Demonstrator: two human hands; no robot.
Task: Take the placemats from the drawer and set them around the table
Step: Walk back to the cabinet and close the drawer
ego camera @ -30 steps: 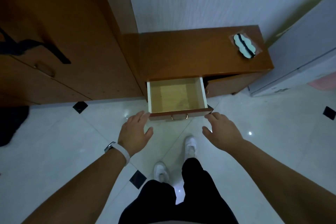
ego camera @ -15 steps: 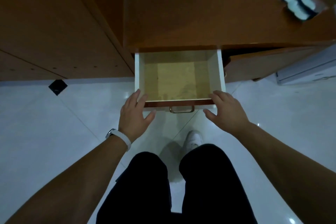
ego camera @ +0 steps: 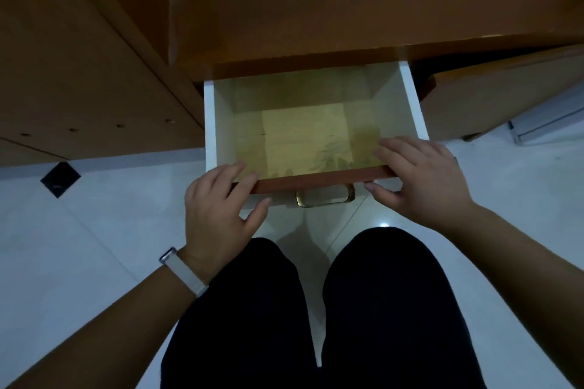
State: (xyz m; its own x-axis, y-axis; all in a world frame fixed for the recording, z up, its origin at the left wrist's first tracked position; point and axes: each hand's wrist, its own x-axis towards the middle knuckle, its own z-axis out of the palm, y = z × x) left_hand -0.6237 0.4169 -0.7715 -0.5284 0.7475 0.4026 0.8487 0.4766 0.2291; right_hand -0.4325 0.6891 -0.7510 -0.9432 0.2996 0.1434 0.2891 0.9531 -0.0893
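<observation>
A white-walled wooden drawer with a reddish-brown front stands pulled out from under the front edge of a brown wooden counter. On the drawer's floor lies a flat, pale yellowish sheet, squarish, set toward the middle and front; whether it is a placemat or a liner cannot be told in the dim light, and nothing else shows inside.

The left hand rests at the front left corner of the drawer, fingers spread and curled over the top of the front panel, thumb out below the panel's face; it is loosely open and grips only the drawer edge, if anything. A white band with a small watch sits on that wrist.

The right hand lies at the front right corner, fingers stretched over the rim and reaching inside toward the sheet, thumb under the front panel. It is open and holds nothing that can be lifted.

A brass bar handle hangs at the middle of the drawer front, between the two thumbs, untouched.

Below, the person's legs in black trousers are bent over a white tiled floor with a small black diamond inlay. A brown wooden cabinet stands left of the counter.
</observation>
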